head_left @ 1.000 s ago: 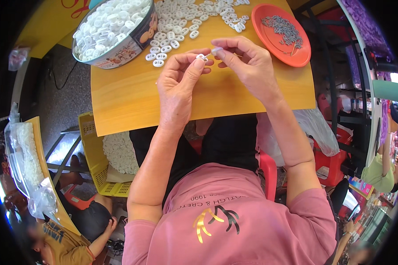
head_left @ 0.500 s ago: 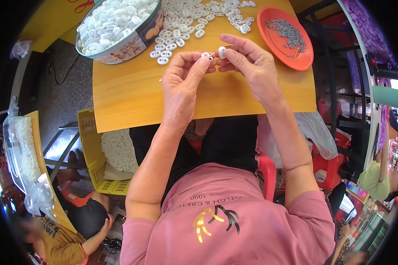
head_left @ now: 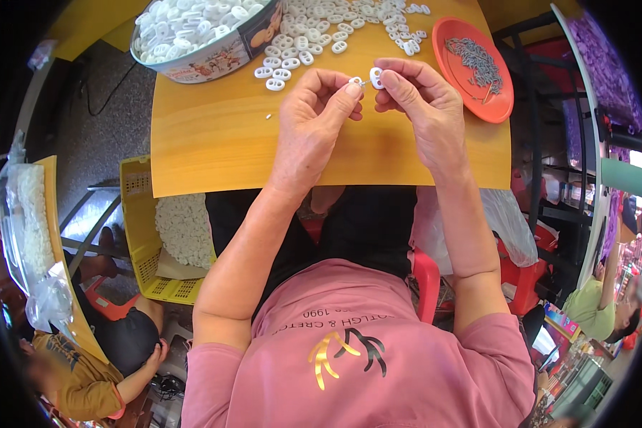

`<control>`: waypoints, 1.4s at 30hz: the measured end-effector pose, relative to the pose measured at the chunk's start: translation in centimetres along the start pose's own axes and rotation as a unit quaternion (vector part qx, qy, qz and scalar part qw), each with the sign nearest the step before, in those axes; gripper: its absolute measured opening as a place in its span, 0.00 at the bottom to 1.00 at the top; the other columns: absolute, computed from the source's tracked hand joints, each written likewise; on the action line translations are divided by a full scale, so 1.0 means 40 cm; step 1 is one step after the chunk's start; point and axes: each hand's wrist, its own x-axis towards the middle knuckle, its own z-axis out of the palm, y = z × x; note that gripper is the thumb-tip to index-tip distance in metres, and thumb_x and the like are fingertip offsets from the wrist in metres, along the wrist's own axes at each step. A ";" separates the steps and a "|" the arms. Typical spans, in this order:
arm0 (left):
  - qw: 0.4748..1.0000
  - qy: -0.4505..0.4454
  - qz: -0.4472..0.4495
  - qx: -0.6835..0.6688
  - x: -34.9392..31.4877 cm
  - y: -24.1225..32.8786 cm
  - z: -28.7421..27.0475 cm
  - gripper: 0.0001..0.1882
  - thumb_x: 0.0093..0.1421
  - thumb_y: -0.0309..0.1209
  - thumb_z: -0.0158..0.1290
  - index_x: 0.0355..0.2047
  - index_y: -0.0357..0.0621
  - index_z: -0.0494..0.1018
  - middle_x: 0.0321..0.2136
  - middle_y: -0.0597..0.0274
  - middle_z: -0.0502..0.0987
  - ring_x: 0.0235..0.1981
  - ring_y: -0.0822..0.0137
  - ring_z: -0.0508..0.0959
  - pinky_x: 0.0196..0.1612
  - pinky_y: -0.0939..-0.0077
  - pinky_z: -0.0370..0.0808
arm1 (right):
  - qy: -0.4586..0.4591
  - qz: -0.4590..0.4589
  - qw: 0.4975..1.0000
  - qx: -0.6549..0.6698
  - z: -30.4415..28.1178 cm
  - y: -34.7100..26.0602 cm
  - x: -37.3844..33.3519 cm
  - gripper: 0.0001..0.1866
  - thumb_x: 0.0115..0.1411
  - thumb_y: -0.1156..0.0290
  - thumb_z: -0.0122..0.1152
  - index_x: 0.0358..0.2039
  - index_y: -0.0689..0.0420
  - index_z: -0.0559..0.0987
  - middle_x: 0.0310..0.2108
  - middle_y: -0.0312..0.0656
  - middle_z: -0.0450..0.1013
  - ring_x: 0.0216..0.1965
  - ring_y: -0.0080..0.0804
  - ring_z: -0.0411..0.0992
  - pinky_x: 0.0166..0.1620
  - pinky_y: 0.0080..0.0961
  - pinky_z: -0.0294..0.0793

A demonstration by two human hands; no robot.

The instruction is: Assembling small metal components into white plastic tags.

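Over the yellow table (head_left: 221, 153), my left hand (head_left: 314, 118) pinches a small white plastic piece (head_left: 355, 81) between thumb and fingers. Close by, my right hand (head_left: 426, 100) holds a white oval two-hole plastic piece (head_left: 376, 77) upright by its edge. A thin grey metal bit (head_left: 365, 83) shows in the narrow gap between the two pieces; I cannot tell which one it is fixed to. Similar white ovals (head_left: 290, 63) lie loose beyond my left hand. A red-orange plate (head_left: 496, 110) to the right bears a heap of small grey metal parts (head_left: 474, 60).
A round tin (head_left: 225, 63) heaped with white pieces stands at the table's far left. A tiny white bit (head_left: 268, 116) lies on the table. Below left is a yellow crate (head_left: 139, 242) of white pieces. People sit at lower left (head_left: 85, 385) and far right (head_left: 592, 310).
Both hands have shifted slightly right in the picture. The right hand's oval has turned so its holes face me, and the metal bit now shows between the pieces.
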 end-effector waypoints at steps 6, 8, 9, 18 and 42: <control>1.000 -0.007 0.000 0.007 0.003 -0.001 0.001 0.08 0.65 0.29 0.54 0.40 0.37 0.71 0.33 0.62 0.76 0.34 0.74 0.75 0.41 0.77 0.73 | -0.010 -0.038 0.995 -0.086 0.011 -0.008 -0.006 0.11 0.62 0.72 0.63 0.44 0.63 0.81 0.32 0.35 0.78 0.31 0.18 0.73 0.37 0.16 0.75; 1.000 0.008 0.007 -0.001 0.004 0.000 0.004 0.09 0.64 0.30 0.56 0.36 0.37 0.72 0.30 0.65 0.75 0.30 0.76 0.75 0.36 0.81 0.73 | 0.000 -0.060 0.993 -0.104 0.019 -0.007 -0.006 0.11 0.62 0.74 0.63 0.43 0.63 0.81 0.32 0.35 0.78 0.31 0.18 0.73 0.37 0.15 0.75; 1.000 0.008 0.007 -0.002 0.004 -0.001 0.004 0.09 0.64 0.30 0.56 0.36 0.37 0.72 0.30 0.65 0.75 0.30 0.76 0.75 0.36 0.81 0.73 | 0.000 -0.060 0.993 -0.105 0.022 -0.006 -0.008 0.11 0.62 0.74 0.63 0.43 0.63 0.81 0.32 0.35 0.78 0.31 0.18 0.73 0.37 0.15 0.75; 0.999 0.001 -0.020 -0.051 0.006 0.002 -0.002 0.09 0.62 0.29 0.59 0.34 0.34 0.74 0.28 0.61 0.77 0.28 0.74 0.75 0.34 0.81 0.73 | 0.030 -0.120 0.981 -0.147 0.047 0.033 -0.017 0.08 0.61 0.76 0.63 0.41 0.62 0.82 0.31 0.36 0.76 0.29 0.18 0.73 0.33 0.15 0.74; 0.989 -0.100 0.106 0.018 -0.041 -0.002 0.002 0.18 0.70 0.41 0.46 0.47 0.39 0.74 0.52 0.58 0.71 0.45 0.73 0.71 0.46 0.79 0.69 | -0.101 0.048 0.970 0.217 0.070 -0.006 -0.058 0.30 0.65 0.73 0.58 0.65 0.60 0.59 0.40 0.39 0.75 0.44 0.22 0.73 0.49 0.21 0.73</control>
